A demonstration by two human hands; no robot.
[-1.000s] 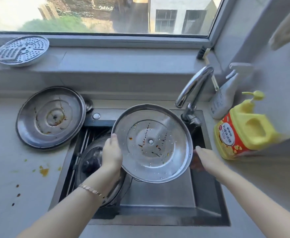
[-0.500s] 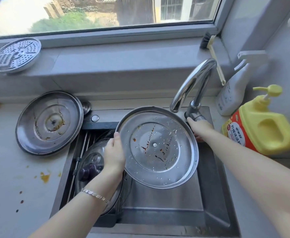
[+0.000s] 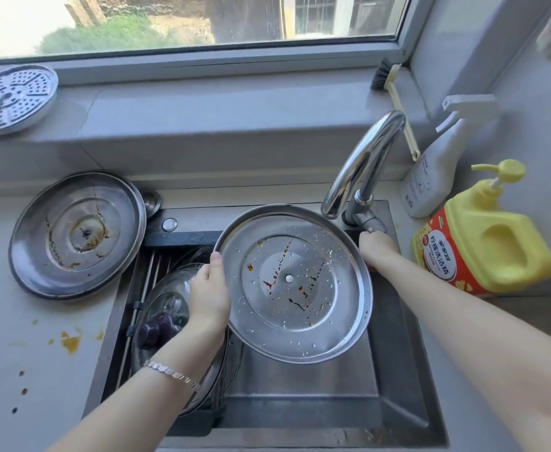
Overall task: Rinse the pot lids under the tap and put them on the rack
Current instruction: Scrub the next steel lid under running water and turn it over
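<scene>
Head view. Step in hand, as judged: rinsing has not begun. No water shows at the tap point(image 3: 362, 164), and the steel lid point(image 3: 295, 283) carries brown streaks and droplets on its inner face.

The left hand point(image 3: 209, 293) holds that lid by its left rim, thumb on the inner face, fingers behind; the grip is pinching the rim. The lid is tilted over the sink point(image 3: 394, 399), just below the spout.

The right hand point(image 3: 377, 249) reaches along the sink's right edge to the tap lever point(image 3: 367, 221). The fingers touch it, but I cannot tell how far they close.

A glass lid point(image 3: 170, 308) rests on the rack point(image 3: 137, 301) at the sink's left side. Another soiled lid point(image 3: 78, 234) lies on the worktop point(image 3: 23, 337) off the sink's far left corner.

Next move calls for opening the lever and keeping the lid steady beneath the spout.
</scene>
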